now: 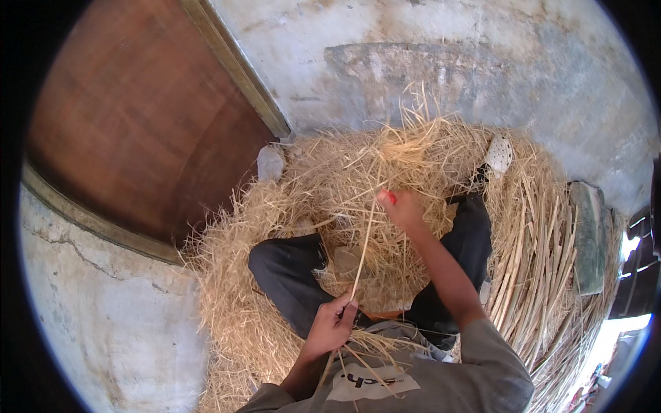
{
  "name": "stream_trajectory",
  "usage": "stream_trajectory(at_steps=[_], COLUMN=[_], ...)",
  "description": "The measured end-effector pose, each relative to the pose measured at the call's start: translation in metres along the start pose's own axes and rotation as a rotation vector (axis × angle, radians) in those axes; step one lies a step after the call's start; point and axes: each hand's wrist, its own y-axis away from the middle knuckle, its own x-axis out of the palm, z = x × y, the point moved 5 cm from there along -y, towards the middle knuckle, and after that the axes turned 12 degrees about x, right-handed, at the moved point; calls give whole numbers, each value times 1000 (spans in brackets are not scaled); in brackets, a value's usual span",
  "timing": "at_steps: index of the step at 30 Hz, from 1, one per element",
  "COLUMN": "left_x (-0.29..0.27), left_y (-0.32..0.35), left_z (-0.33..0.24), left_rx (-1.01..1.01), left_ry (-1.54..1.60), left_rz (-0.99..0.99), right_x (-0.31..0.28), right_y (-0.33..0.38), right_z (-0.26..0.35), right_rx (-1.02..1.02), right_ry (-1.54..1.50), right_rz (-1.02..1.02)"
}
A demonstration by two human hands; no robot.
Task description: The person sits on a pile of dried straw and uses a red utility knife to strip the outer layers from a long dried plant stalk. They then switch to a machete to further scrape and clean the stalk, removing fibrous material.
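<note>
A long pale straw stalk [365,242] runs slantwise up from my left hand to my right hand. My left hand [330,325] is closed on its lower end, close to my lap. Farther off, above the straw heap, my right hand [403,208] is curled shut at the upper end of the stalk. Something red [392,197] shows on a digit of that hand; whether it is a wrap or a tool I cannot tell. Loose straw pieces [365,351] lie across my lap and shirt, below the left hand.
A big heap of dry straw [330,162] surrounds my bent legs. Thicker stalks [527,255] lie in rows at right, beside a greenish slab [587,237]. A white perforated shoe [499,154] and a pale stone [270,164] sit near the wall [441,62] and brown door [151,117].
</note>
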Motion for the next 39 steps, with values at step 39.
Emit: stream_trajectory(at_steps=[39], left_x=[1], left_y=[-10], left_z=[39], left_rx=[-106], left_ry=[549], left_rz=[-93], right_x=[-6], right_y=[70], right_z=[52], right_rx=[-242], right_ry=[12], right_rz=[253])
